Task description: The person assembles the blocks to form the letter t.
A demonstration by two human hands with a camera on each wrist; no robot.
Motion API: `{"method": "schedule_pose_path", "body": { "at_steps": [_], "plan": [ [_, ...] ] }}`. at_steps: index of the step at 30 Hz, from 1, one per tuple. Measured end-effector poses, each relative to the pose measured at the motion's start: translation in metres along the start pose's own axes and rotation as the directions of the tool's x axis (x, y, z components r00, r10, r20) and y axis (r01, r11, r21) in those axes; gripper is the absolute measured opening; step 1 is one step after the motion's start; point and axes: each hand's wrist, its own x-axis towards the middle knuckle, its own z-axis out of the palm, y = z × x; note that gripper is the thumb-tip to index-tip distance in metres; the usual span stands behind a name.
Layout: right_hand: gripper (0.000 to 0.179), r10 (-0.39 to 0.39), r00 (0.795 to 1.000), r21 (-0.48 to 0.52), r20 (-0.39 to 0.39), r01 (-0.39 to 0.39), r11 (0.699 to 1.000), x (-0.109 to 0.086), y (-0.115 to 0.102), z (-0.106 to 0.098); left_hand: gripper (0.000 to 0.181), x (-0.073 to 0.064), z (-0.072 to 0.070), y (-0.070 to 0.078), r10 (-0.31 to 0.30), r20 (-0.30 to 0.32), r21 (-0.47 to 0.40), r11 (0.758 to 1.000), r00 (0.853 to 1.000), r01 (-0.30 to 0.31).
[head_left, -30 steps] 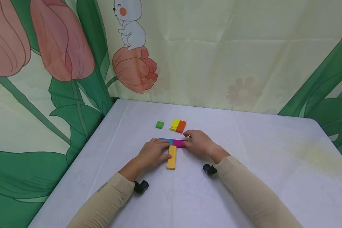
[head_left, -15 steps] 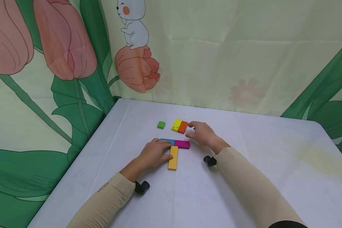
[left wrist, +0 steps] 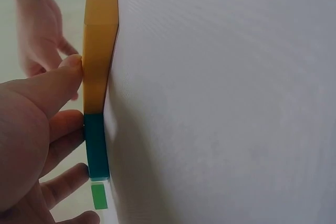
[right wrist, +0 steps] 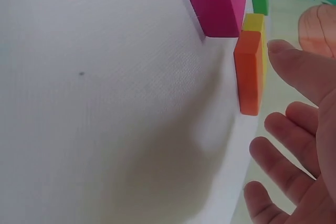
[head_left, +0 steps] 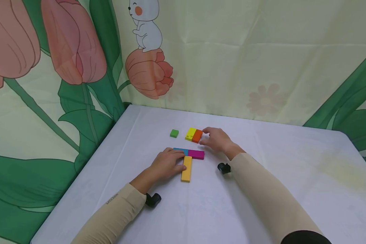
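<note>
My left hand [head_left: 166, 164] rests on a T of three flat blocks. Its thumb touches the side of the long amber block [head_left: 186, 173], and its fingertips lie at the blue block [left wrist: 96, 148], partly hidden under them in the head view. End to end with the blue one lies a magenta block [head_left: 196, 155]; the amber block runs down from where they meet. My right hand [head_left: 218, 140], fingers loosely bent and holding nothing, hovers just right of an orange block [right wrist: 248, 77]. That block lies flush against a yellow block [head_left: 190, 133].
A small green block [head_left: 174, 133] sits left of the yellow and orange pair. All blocks lie on a table with a white cloth [head_left: 277, 176]. A printed curtain [head_left: 219, 67] hangs behind the table's far edge. A black wrist camera [head_left: 224, 168] juts out under the right wrist.
My right hand has left the magenta block and moved up and away to the side of the orange block. My left hand stays on the blue and amber blocks.
</note>
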Motion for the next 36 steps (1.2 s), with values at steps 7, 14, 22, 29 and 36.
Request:
{"method": "schedule_pose_path", "body": {
  "at_steps": [7,14,22,29,36],
  "plan": [
    [0.063,0.039,0.999,-0.008,0.019,-0.039,0.999,0.003,-0.001,0.002,0.06,0.0,-0.001,0.001,-0.011,0.002,0.001,1.0,1.0,0.011],
    [0.065,0.048,0.998,0.002,0.037,-0.048,0.999,0.006,-0.001,0.004,0.06,-0.001,-0.001,0.0,-0.012,0.001,0.0,1.0,1.0,0.012],
    [0.066,0.058,0.997,0.002,0.043,-0.058,0.998,0.007,-0.002,0.003,0.061,-0.002,0.0,-0.001,-0.006,-0.005,0.011,1.0,1.0,0.006],
    [0.066,0.056,0.997,-0.012,0.053,-0.055,0.998,0.014,-0.003,0.006,0.059,0.0,0.0,-0.002,-0.005,0.002,0.014,1.0,1.0,0.004],
    [0.066,0.059,0.997,-0.037,0.046,-0.058,0.998,0.018,-0.008,0.007,0.059,0.0,-0.002,-0.001,-0.005,0.005,0.014,1.0,1.0,0.005]
  ]
}}
